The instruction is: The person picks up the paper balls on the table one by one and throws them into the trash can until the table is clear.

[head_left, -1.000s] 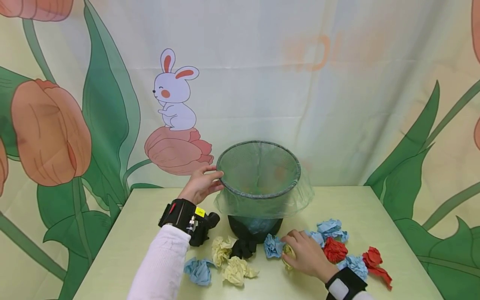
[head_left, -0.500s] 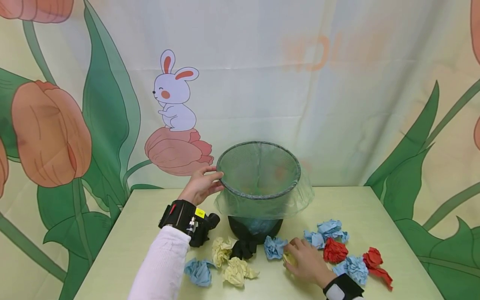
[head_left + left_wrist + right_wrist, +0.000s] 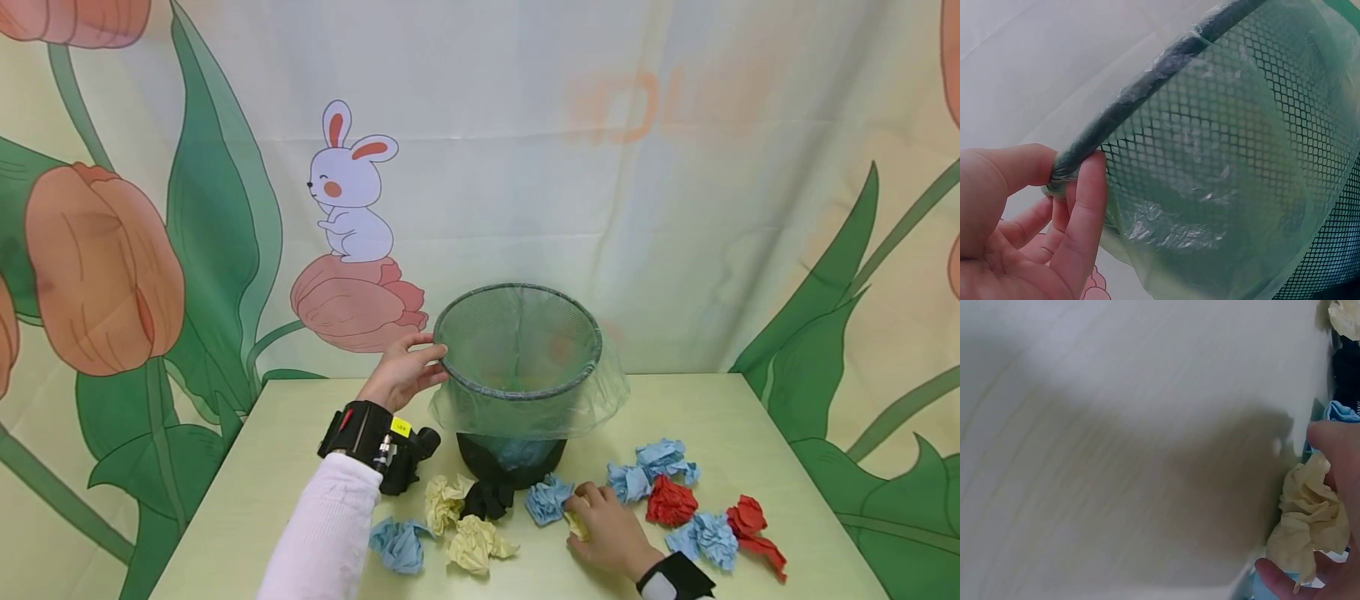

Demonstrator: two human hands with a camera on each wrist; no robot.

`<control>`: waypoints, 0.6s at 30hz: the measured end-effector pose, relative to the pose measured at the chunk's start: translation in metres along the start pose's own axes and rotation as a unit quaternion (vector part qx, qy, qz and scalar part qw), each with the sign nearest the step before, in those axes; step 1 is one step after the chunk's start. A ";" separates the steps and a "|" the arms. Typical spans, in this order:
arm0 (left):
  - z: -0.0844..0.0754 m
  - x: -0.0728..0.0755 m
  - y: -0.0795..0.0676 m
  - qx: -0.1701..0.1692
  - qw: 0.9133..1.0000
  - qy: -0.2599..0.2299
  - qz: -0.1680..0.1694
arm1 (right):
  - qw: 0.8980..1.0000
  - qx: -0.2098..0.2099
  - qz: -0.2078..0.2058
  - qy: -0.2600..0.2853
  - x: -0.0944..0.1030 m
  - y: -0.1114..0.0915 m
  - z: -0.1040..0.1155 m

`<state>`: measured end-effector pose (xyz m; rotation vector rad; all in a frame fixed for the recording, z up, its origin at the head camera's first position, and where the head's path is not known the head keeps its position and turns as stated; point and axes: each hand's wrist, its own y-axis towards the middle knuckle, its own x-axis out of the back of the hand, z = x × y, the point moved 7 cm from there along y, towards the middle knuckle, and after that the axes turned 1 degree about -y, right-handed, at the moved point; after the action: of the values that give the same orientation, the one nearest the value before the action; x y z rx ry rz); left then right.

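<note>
Yellow paper ball (image 3: 1310, 519), clasped by the right grip (image 3: 613, 529), has been shifted slightly toward the table's (image 3: 240, 500) front edge, apparently not yet lifted; bin rim (image 3: 527, 393) is pinched by the left grip (image 3: 401, 372).

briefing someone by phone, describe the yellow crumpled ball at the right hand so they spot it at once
Start at the green-lined mesh bin on the table. In front of it, slightly right, the right hand holds the yellow crumpled ball beside a blue one. The other two yellow balls lie further left, untouched.
</note>
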<state>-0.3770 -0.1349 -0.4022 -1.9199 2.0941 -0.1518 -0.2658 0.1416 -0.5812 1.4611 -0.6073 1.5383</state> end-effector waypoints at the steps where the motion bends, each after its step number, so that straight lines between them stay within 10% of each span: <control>1: 0.000 0.000 0.000 0.000 1.000 0.000 0.000 | 1.000 -0.002 0.001 -0.003 -0.001 0.000 0.000; 18: -0.001 0.000 -0.001 -0.001 1.000 0.005 -0.003 | 0.999 0.012 -0.014 -0.035 -0.008 0.003 -0.002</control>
<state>-0.3762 -0.1348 -0.4010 -1.9307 2.0948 -0.1613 -0.2697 0.1397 -0.5884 1.5407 -0.6074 1.4830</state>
